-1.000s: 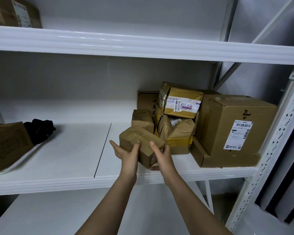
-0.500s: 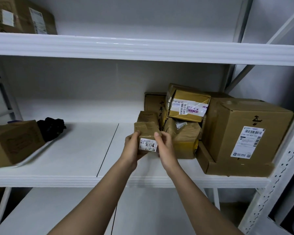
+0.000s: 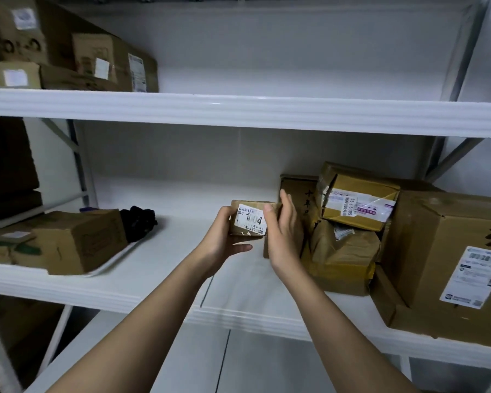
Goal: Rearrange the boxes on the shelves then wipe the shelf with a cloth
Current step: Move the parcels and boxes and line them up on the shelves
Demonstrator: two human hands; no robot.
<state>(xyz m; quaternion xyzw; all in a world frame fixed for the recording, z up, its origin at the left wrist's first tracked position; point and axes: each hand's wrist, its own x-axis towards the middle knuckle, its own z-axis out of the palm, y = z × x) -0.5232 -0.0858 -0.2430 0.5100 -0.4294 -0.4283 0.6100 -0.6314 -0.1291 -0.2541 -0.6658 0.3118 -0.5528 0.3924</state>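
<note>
So the small taped box [image 3: 248, 219] with the white "004" sticker is up in the air over the middle shelf [image 3: 165, 251], label side facing the camera, just left of the parcel pile. My guess is it's held that way so the label can be read, or to get it clear of the heap before it goes somewhere tidier.

Left hand [image 3: 224, 236] cups it from below and the left side, thumb hooked up over the near-left corner, fingers underneath. Right hand [image 3: 284, 231] braces the right end, thumb on the front face beside the sticker, fingers pointing up and fairly straight behind it. Both forearms reach up from the near edge, so it's a snug two-handed hold, nothing loose.

Right of it: a parcel with clear tape [image 3: 357, 199] perched tilted on a crumpled brown one [image 3: 343, 251], then a big carton [image 3: 448, 251] on the far right. Over on the left, a box [image 3: 68, 239] sits on a white tray, and a black cloth [image 3: 139, 222] lies just behind it, not yet used for wiping.
</note>
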